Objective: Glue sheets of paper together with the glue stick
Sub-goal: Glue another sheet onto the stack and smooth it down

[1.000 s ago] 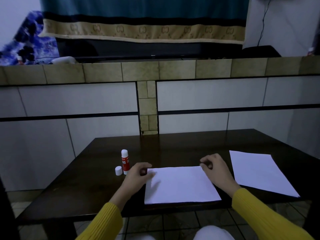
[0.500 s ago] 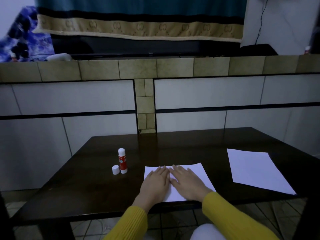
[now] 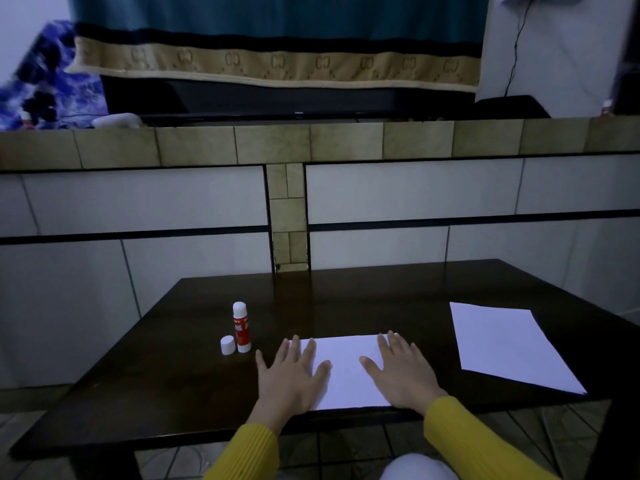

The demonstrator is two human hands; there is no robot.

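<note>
My fingers (image 3: pixel 299 344) lie flat, released, both hands pressing the paper (image 3: pixel 346 368); bonding step judged underway. Next: second sheet (image 3: pixel 509 344), well right.

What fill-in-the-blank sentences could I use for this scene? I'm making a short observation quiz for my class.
1. Both hands, the left hand and the right hand, press flat on the near sheet of ____.
2. The glue stick stands ____ on the table.
3. Its white cap stands just to the ____ of the glue stick.
4. The second sheet lies to the ____ of the hands.

Missing words: paper; upright; left; right
</note>
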